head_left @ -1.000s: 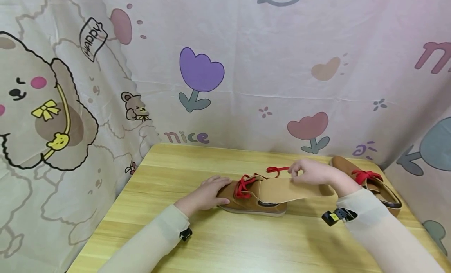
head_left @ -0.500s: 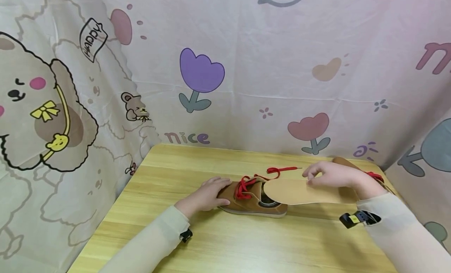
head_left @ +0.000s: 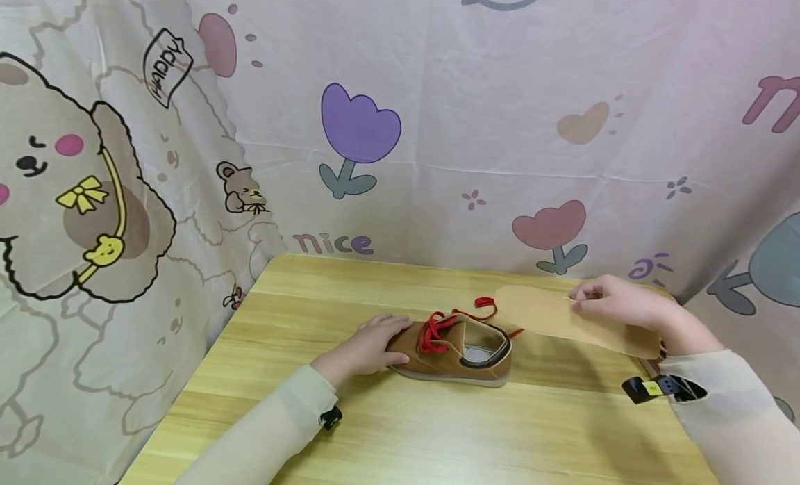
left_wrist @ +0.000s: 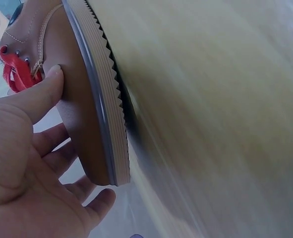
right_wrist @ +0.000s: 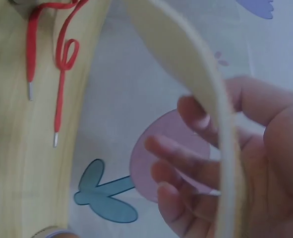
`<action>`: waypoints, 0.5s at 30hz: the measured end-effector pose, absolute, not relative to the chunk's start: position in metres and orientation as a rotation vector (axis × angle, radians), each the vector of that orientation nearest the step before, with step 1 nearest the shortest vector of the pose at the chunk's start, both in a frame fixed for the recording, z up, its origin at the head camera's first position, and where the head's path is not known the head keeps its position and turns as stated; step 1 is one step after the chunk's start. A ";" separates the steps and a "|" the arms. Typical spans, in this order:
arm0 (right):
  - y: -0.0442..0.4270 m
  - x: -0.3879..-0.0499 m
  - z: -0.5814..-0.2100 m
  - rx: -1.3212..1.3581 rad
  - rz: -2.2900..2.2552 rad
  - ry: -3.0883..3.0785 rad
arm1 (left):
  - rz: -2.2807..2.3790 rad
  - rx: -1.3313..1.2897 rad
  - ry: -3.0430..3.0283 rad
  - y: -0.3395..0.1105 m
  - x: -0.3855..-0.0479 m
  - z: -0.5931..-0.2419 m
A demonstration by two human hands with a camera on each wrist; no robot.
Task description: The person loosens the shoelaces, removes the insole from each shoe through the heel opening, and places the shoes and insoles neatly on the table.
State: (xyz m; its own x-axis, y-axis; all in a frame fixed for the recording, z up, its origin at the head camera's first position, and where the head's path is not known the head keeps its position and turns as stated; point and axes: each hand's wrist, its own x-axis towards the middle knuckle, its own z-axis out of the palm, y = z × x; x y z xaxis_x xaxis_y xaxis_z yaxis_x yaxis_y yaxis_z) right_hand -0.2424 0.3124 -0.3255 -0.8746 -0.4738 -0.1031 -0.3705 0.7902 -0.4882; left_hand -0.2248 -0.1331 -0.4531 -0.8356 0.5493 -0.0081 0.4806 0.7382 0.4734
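Observation:
A brown shoe with loosened red laces lies sole-down on the table, toe to the left. My left hand holds its toe; in the left wrist view the thumb presses on the upper and the fingers are on the far side. The shoe's opening faces up, showing a pale inside. Right of it, above the table, my right hand pinches a tan insole by its edge. In the right wrist view the insole stands edge-on between thumb and fingers.
The second shoe is mostly hidden behind the right wrist and insole. A loose lace end trails behind the near shoe. The wooden table meets a printed curtain at the back and left.
My right hand has drawn the insole out of the shoe, then rightward and back, baring the shoe's opening. The left hand stays on the toe.

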 end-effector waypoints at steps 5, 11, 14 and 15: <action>0.319 -0.245 -0.334 -0.516 -0.770 2.789 | 0.691 0.835 2.785 -0.133 -0.225 -0.452; 0.326 -0.249 -0.347 -0.391 -0.768 2.908 | 0.703 0.827 2.776 -0.133 -0.224 -0.452; 0.328 -0.251 -0.352 -0.341 -0.743 2.949 | 0.705 0.828 2.778 -0.133 -0.224 -0.453; 0.329 -0.252 -0.353 -0.329 -0.739 2.957 | 0.706 0.829 2.780 -0.133 -0.224 -0.454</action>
State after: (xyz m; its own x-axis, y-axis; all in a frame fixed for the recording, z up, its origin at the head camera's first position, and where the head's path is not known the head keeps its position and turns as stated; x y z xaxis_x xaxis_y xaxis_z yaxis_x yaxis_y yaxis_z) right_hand -0.2517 0.3288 -0.3533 -0.9741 -0.2250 -0.0213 -0.1886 0.8611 -0.4723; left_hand -0.2241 -0.1333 -0.4536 -0.8348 0.5504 -0.0138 0.4771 0.7357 0.4807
